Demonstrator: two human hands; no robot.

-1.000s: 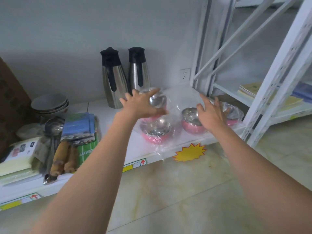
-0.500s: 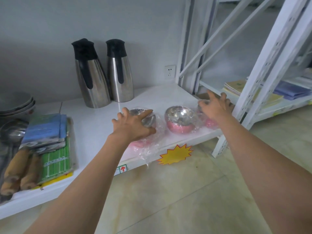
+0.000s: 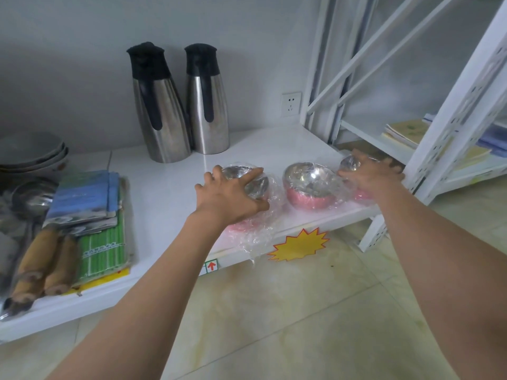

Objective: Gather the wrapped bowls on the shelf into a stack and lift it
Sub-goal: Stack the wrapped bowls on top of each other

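Pink and steel under crinkled plastic: three wrapped bowls sit along the front of the white shelf (image 3: 170,193) as I reach for both ends of the row. A second ago my left hand (image 3: 229,197) hovered over two bowls, one behind the other; now it has come down on the left wrapped bowls (image 3: 247,185), fingers spread over the steel rims, the pink base (image 3: 237,226) showing below my wrist. It looks like these two already sit one on the other, though the film blurs that. My right hand (image 3: 370,176) has slid out to the far right bowl (image 3: 349,163) at the shelf's end, palm down and fingers curled over it beside the white upright (image 3: 450,127). Both hands are laid on the wrap; I cannot tell whether either has truly closed its grip. The middle bowl (image 3: 311,185) stands untouched between my hands, just beside each. Judging by this, gathering has begun and stacking and lifting remain. Two steel flasks (image 3: 181,105) stand well behind.
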